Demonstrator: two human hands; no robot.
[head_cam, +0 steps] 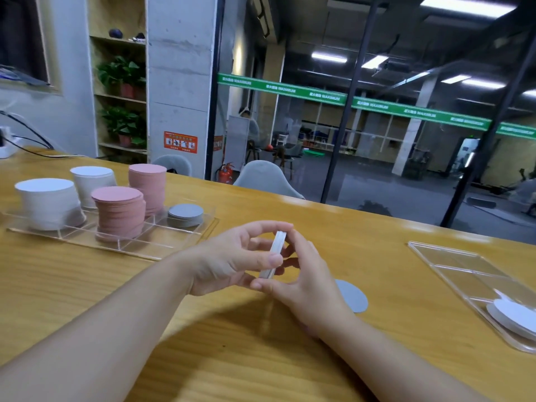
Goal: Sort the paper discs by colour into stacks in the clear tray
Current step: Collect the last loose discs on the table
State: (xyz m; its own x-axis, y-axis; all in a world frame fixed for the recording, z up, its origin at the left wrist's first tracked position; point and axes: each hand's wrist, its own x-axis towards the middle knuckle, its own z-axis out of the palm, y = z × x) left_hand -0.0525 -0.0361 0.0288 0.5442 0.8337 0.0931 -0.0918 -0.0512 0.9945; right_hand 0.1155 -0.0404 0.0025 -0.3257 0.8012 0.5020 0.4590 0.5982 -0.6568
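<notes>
Discs (274, 254) | thin pale sheaf, edge-on | gripped between both hands (261, 265)

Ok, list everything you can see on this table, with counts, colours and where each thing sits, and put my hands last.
Left tray: one, clear, table's left.
White stacks: two, left tray's left end.
Pink stacks: two, left tray's middle.
Grey stack: one, short, left tray's right end.
Right tray: one, clear, table's right.
White discs: a few, right tray's near end.
Grey disc: one, flat on the table behind the right hand.
Held discs: thin white bundle, on edge, between both hands.
Left hand: grip on held discs.
Right hand: grip on held discs.
</notes>
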